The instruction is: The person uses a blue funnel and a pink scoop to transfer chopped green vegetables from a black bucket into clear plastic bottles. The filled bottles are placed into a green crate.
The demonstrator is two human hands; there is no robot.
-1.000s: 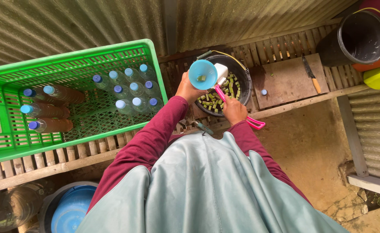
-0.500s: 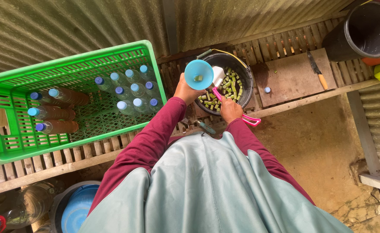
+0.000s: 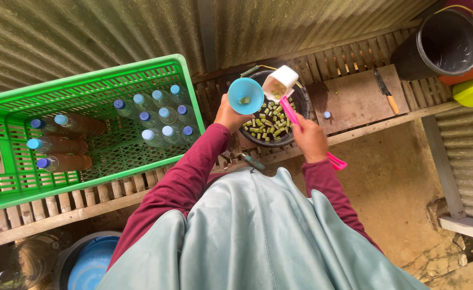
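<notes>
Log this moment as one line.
left hand: holds blue plastic funnel | right hand: tilts pink-handled white scoop | below: dark pot of green pieces

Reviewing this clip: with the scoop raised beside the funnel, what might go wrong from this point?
1. The white scoop on its pink handle sits beside the blue funnel, not over it; tipped now, green pieces could miss and drop back into the black pot or onto the slats.
2. The left hand holds the funnel in mid-air with no bottle visible under it, so contents may fall through.
3. The right hand grips the handle midway; the load could wobble.
</notes>
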